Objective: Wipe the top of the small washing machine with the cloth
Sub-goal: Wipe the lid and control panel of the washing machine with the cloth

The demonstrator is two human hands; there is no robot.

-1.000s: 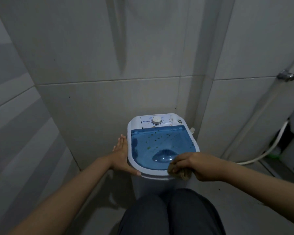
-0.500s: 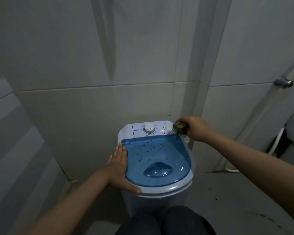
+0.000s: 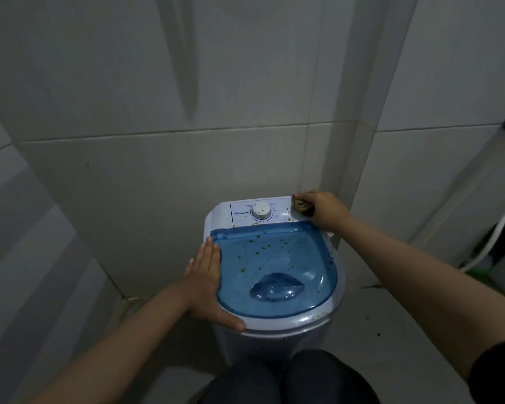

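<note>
Head view showed a small washing machine standing on the floor against a tiled wall, close to a corner. Its white body carried a translucent blue lid, closed and sprinkled with little green and yellowish specks. Behind the lid ran a white control panel with a round dial near its middle.

The person's right hand reached to the far right corner of that panel, fingers curled tight around a bunched brownish cloth. The cloth was pressed against the panel's right end, beside the dial and just behind the lid's back edge, with a few specks lying just in front of it.

The left hand lay flat and unclenched on the machine's left rim, fingers together and pointing away from the person, thumb hooked along the front edge of the white rim. It grasped nothing; its palm rested beside the lid's left edge.

Dark trousered knees showed at the bottom of the frame, just in front of the machine. A pale hose hung at the far right, well apart from the machine.
</note>
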